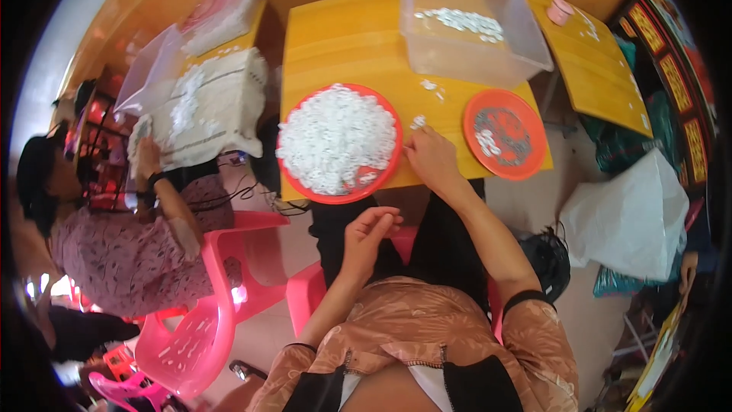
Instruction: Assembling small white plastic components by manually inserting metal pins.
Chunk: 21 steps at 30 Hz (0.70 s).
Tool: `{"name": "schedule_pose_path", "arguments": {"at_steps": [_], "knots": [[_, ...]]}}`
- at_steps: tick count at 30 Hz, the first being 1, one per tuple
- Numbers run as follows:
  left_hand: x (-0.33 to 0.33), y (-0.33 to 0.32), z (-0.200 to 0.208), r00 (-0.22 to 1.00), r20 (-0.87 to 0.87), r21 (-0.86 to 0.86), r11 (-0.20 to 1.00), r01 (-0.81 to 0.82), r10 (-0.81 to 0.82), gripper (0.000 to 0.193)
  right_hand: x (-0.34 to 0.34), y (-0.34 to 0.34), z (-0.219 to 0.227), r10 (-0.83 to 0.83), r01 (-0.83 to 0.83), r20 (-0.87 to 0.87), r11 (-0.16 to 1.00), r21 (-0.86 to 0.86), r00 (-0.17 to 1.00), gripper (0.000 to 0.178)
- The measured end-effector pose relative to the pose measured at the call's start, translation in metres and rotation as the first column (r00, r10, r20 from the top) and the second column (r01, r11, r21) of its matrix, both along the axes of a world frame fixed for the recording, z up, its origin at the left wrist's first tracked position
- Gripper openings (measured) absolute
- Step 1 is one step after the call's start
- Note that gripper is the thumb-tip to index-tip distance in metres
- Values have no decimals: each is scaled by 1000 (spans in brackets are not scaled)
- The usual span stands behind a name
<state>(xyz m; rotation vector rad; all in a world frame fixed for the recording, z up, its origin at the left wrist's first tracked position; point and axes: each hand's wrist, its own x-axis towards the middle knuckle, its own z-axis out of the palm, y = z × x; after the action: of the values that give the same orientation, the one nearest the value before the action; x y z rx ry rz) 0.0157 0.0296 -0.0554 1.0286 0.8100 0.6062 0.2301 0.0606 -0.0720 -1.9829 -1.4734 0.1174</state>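
Note:
Over my lap, just below the table's front edge, my left hand (370, 238) has thumb and fingers pinched together; whatever they hold is too small to tell. My right hand (433, 157) rests at the front of the yellow table (343, 38), its fingers curled in, and I cannot make out anything in them. Just beyond its knuckles lie a few small white pieces (418, 121). To its left, a red-orange round tray (397, 118) carries a big heap of small white plastic pieces (335, 137). On its right, another orange tray (535, 118) holds small grey metal-looking bits (509, 137) and several white pieces.
A clear plastic bin (526, 49) with white pieces stands at the back right. Beyond it, a side table (602, 69) bears a pink cup (560, 11). On my left, a person (137, 244) works at a cloth-covered table (229, 107). A pink chair (221, 305) and white sack (629, 210) flank me.

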Motion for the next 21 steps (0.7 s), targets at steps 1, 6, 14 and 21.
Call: {"name": "schedule_pose_path", "arguments": {"at_steps": [1,6,14,21], "knots": [[-1,0,1,1000,11,27,1000,13,-13,19,-3,0,3,12,-12,2,1000,29,1000,14],[-3,0,7,997,13,184,980,-80,79,26,-18,-34,40,139,-130,-157,989,65,978,17],[-2,1,24,977,-29,486,857,-169,209,17,-57,-66,87,343,-370,-396,929,8,852,10],[-10,-2,28,974,15,573,796,-195,227,18,-69,-70,99,421,-452,-367,892,2,830,19]]}}
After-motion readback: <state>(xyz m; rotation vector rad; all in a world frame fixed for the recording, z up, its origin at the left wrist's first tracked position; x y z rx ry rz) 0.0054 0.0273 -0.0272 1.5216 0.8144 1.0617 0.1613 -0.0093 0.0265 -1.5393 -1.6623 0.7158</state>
